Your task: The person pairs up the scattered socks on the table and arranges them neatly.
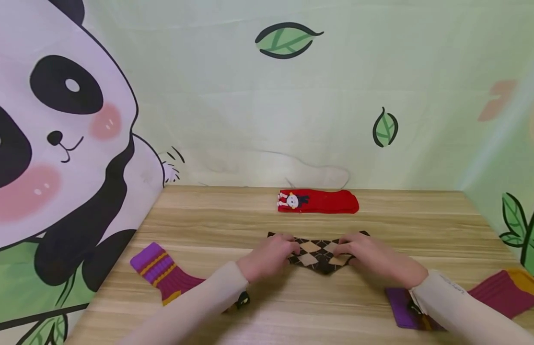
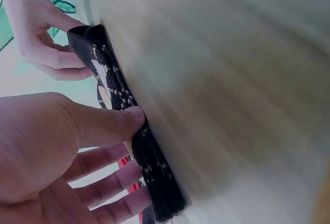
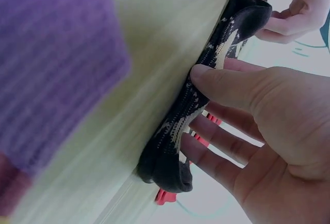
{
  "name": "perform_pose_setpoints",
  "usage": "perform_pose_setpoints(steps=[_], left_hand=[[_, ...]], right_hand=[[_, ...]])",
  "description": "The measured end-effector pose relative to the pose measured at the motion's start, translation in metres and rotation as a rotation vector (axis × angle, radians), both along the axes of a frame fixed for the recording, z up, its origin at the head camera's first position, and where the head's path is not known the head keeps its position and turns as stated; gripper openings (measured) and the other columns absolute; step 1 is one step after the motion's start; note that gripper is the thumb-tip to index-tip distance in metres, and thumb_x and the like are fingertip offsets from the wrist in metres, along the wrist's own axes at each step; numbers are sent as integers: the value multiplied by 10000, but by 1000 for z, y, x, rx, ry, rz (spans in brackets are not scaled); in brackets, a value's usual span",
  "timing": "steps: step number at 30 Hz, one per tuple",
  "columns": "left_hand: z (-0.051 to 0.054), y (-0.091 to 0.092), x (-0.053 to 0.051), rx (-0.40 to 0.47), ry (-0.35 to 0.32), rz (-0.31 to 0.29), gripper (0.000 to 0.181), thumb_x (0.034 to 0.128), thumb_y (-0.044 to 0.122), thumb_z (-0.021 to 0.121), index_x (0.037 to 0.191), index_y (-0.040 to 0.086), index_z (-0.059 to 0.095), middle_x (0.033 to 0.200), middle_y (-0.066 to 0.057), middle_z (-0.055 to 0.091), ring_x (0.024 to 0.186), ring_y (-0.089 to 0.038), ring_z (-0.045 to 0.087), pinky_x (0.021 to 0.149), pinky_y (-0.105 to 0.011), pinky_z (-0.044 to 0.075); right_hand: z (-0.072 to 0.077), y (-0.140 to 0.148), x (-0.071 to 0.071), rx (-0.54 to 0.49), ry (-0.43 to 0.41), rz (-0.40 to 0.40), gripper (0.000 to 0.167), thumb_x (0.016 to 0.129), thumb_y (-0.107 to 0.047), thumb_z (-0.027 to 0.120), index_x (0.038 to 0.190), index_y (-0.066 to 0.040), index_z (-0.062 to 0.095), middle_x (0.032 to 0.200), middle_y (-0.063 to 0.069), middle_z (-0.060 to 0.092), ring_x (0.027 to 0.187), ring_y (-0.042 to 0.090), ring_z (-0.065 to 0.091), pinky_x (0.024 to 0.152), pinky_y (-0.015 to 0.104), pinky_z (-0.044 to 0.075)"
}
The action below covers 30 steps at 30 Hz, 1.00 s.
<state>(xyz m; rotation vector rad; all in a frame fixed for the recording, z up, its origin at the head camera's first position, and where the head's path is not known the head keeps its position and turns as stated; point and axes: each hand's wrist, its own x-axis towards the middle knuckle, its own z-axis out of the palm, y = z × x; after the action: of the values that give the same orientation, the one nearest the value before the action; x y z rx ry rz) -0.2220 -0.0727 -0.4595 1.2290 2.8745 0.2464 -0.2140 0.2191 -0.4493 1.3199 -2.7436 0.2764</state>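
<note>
A black and beige argyle sock (image 1: 312, 252) lies crosswise on the table, its dark heel pointing toward me. My left hand (image 1: 271, 256) pinches its left part; in the left wrist view the thumb (image 2: 121, 123) presses the near edge while the fingers go behind the fabric. On the right part, my right hand (image 1: 377, 256) grips it the same way, with the thumb (image 3: 221, 84) in front and the fingers on the far side. The right wrist view shows the sock (image 3: 172, 131) as a narrow black strip seen edge-on.
Behind the argyle sock lies a red sock (image 1: 329, 201) with a cartoon figure. A purple and maroon sock (image 1: 168, 273) sits at the left, partly under my left forearm. Another one (image 1: 506, 294) lies under my right forearm. A panda-printed cloth (image 1: 232, 96) stands around the wooden table (image 1: 206, 211).
</note>
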Motion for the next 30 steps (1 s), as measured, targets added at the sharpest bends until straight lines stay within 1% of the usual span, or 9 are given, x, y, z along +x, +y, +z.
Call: perform_pose_setpoints(steps=[3,6,9,12,16,20,24,30], left_hand=[[0,2,-7,-21,-7,14,340,899,-71,690,1161,131,769,1159,-44,713,1024,-198,657,909,-316,558],[0,4,-13,-36,9,17,357,919,-90,643,1170,133,765,1164,-49,711,1022,-205,662,913,-322,560],[0,5,-19,-35,23,18,394,901,-123,615,1168,127,762,1163,-51,710,1023,-214,666,917,-325,560],[0,7,-24,-33,13,33,414,889,-142,615,1173,124,759,1164,-52,710,1021,-213,664,921,-324,559],[2,11,-29,-53,-10,67,423,899,-141,615,1193,130,752,1176,-48,706,1041,-207,663,941,-324,555],[4,14,-36,-74,-18,91,409,920,-126,609,1211,129,743,1202,-46,698,1085,-213,660,947,-316,554],[4,16,-43,-78,-15,88,389,921,-123,622,1207,112,741,1195,-51,694,1097,-203,669,937,-294,556],[1,18,-54,-74,11,82,356,919,-102,661,1203,96,740,1194,-55,707,1089,-193,679,943,-289,552]], right_hand=[[-1,1,-9,4,12,-6,415,782,114,806,1089,-165,788,1055,46,670,990,255,657,842,424,583],[-2,1,-15,14,-1,-38,414,791,111,805,1098,-166,793,1085,57,680,1026,273,658,858,437,582],[-2,1,-20,30,-11,-69,407,805,104,800,1111,-164,796,1126,79,684,1061,295,654,882,455,577],[-2,1,-24,44,-21,-88,387,819,88,799,1116,-159,793,1150,89,682,1084,305,645,908,463,568],[-4,2,-32,31,5,-88,375,812,96,795,1096,-149,790,1133,87,686,1078,303,646,905,460,564],[-7,3,-41,7,42,-62,392,791,140,768,1074,-130,791,1104,83,690,1059,295,649,886,445,569],[-10,3,-49,4,51,-53,400,782,162,742,1064,-117,792,1087,83,698,1045,292,658,874,431,573],[-10,4,-58,1,17,-89,408,800,173,718,1100,-97,785,1141,99,713,1089,324,660,927,468,556]])
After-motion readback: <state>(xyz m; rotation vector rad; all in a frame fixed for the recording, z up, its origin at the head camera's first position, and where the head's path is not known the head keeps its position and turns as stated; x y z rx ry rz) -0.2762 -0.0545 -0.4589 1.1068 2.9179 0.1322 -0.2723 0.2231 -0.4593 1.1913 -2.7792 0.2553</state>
